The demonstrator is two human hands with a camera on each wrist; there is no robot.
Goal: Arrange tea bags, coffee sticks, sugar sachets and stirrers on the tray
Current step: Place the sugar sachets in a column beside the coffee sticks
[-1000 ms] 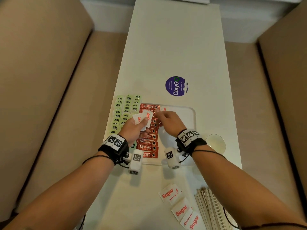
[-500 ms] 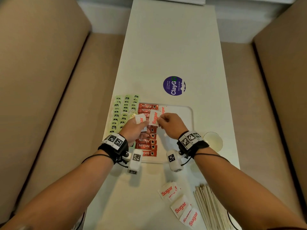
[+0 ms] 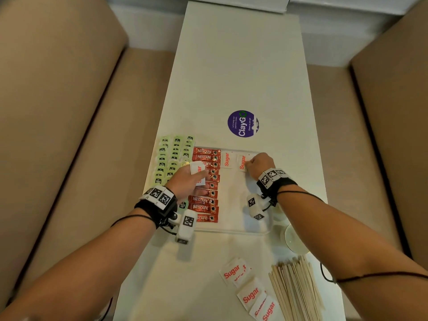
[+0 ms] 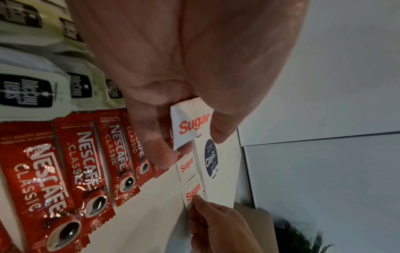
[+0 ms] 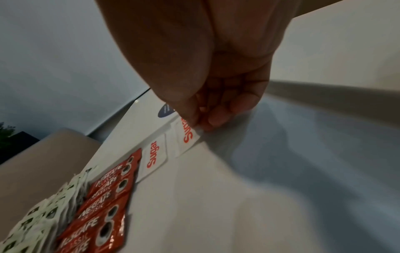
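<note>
On the tray [image 3: 234, 224]: my right hand [image 3: 259, 164] pinches a sachet [image 3: 242, 162] at the far edge, beside a laid sachet [image 3: 226, 159]. My left hand [image 3: 187, 181] grips spare sachets [image 3: 198, 172] over the coffee sticks [image 3: 206, 206]. Tea bags [image 3: 172, 156] far left. Stirrers [image 3: 298, 290], loose sachets [image 3: 250, 290] on the table.

Red foil coffee sticks [image 3: 205, 181]: glossy, crinkled, metallic glare on the print. White paper sugar sachets [image 3: 226, 159]: matt, edges look crimped. Pale green paper tea bags [image 3: 172, 156]: matt. Light wooden stirrers [image 3: 296, 288]: bare, dull finish. White tray [image 3: 236, 225]: smooth plastic look, slight sheen. White table [image 3: 231, 66]: smooth, low gloss. Beige benches [image 3: 58, 112]: matt.
</note>
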